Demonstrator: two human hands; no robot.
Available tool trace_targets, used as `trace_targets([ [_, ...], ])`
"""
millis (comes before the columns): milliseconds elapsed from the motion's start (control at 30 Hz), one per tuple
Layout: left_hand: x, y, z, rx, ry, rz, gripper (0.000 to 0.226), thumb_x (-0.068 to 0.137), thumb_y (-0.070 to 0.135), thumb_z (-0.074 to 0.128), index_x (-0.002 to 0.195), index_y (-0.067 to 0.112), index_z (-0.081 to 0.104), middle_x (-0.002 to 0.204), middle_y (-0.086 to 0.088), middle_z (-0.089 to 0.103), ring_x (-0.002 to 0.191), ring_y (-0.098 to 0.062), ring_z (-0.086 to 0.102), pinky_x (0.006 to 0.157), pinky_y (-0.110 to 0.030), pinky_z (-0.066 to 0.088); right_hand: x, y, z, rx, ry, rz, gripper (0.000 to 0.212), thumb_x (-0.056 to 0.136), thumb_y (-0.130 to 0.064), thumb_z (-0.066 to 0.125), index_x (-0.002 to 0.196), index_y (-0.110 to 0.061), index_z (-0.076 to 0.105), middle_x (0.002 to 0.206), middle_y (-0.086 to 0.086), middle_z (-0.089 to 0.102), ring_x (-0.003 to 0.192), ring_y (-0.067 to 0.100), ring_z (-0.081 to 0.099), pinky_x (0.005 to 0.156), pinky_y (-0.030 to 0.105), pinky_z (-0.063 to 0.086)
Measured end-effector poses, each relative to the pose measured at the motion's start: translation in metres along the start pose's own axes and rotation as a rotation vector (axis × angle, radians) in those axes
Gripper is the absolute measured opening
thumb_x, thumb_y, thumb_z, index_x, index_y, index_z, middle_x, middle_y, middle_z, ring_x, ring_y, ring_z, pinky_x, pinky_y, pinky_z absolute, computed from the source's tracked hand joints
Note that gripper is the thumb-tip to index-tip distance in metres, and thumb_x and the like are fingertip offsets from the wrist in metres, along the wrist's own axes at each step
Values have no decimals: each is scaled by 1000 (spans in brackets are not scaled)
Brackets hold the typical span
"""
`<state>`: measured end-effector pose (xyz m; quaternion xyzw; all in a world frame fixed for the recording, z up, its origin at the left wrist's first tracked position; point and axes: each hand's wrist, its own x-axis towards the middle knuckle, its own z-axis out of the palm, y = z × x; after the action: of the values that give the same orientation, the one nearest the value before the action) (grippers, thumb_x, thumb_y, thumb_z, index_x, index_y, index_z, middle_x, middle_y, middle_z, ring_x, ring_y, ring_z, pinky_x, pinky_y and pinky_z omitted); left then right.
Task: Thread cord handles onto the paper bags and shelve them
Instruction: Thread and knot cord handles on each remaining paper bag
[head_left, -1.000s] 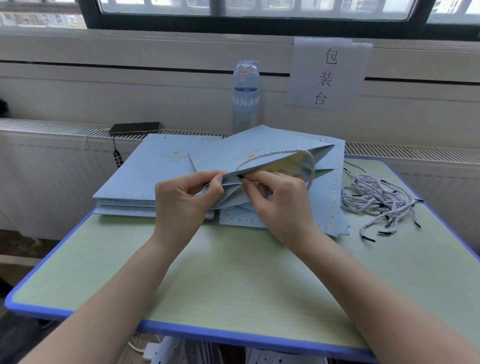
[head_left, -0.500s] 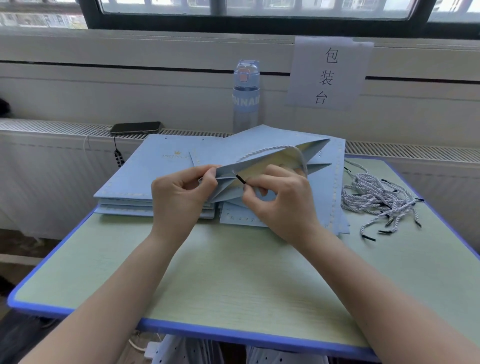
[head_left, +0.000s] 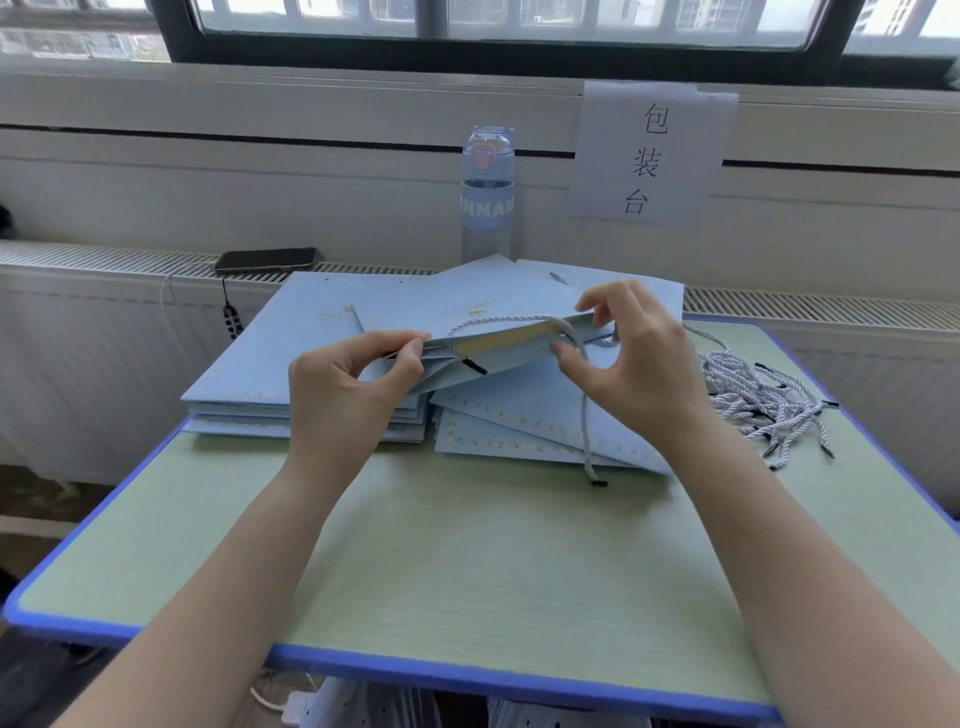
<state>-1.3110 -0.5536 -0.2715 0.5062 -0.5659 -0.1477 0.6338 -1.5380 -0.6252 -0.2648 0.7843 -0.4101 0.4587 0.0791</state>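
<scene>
1. The left hand (head_left: 358, 395) is pinching the left rim of the bag (head_left: 509, 359) above the table (head_left: 467, 571).
2. The right hand (head_left: 636, 374) is cupping its right end, fingers apart; grip unclear.
3. The cord (head_left: 585, 415) is dangling its loose end downward, just under the right thumb.

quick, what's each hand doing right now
Left hand: pinches the left end of the paper bag.
Right hand: fingers curled at the bag's right end by the cord; grip cannot be told.
</scene>
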Motion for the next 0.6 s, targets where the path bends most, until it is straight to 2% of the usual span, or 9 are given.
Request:
trace_targets([
  [133, 2, -2, -3, 16, 22, 2, 22, 86, 11, 66, 82, 32, 72, 76, 24, 70, 76, 3, 64, 73, -12, 46, -2, 13, 4, -27, 9, 84, 8, 83, -12, 62, 90, -12, 61, 70, -9, 54, 62, 13, 45, 57, 35, 49],
  [267, 5, -2, -7, 8, 65, -7, 22, 86, 11, 65, 81, 31, 71, 70, 25, 68, 70, 6, 61, 70, -9, 44, 3, 28, -6, -32, 96, 168, 20, 88, -19, 54, 96, -9, 68, 72, 3, 67, 60, 15, 54, 61, 31, 47],
  [300, 7, -2, -8, 11, 82, -13, 23, 86, 10, 65, 80, 31, 71, 67, 26, 67, 68, 7, 60, 70, -9, 44, 3, 33, -10, 0, 103, 208, 23, 90, -22, 54, 101, -9, 70, 74, 2, 70, 61, 10, 57, 64, 28, 46],
  [367, 8, -3, -11, 23, 89, -29, 24, 86, 11, 65, 78, 32, 70, 66, 26, 67, 67, 6, 60, 70, -11, 45, 4, 42, -16, 82, 69, 294, 25, 94, -22, 56, 111, -9, 69, 80, -3, 70, 62, -9, 56, 65, 7, 39],
  [400, 9, -4, -11, 37, 78, -36, 25, 86, 11, 65, 75, 33, 70, 66, 26, 67, 67, 6, 60, 70, -12, 45, 3, 44, -16, 101, 36, 326, 26, 95, -20, 56, 114, -8, 68, 83, -2, 70, 65, -13, 55, 66, 2, 37],
  [433, 9, -5, -11, 68, 63, -34, 25, 86, 12, 65, 73, 34, 69, 66, 25, 67, 66, 6, 60, 70, -13, 45, 2, 45, -14, 102, 2, 348, 26, 94, -19, 57, 116, -7, 67, 86, 2, 72, 68, -11, 55, 67, 1, 35],
  [500, 7, -6, -8, 156, 31, -10, 18, 84, 20, 66, 70, 32, 68, 67, 23, 68, 68, 7, 61, 72, -14, 45, 0, 43, -10, 99, -50, 370, 28, 94, -18, 57, 118, -7, 65, 87, 9, 73, 69, -1, 54, 66, 8, 34],
  [600, 4, -6, -2, 276, -10, 75, 16, 78, 32, 60, 70, 21, 70, 67, 13, 68, 69, 12, 60, 71, -4, 40, 0, 37, -9, 147, -117, 394, 29, 95, -29, 55, 118, -16, 67, 62, 6, 62, 51, -1, 50, 61, 18, 38],
])
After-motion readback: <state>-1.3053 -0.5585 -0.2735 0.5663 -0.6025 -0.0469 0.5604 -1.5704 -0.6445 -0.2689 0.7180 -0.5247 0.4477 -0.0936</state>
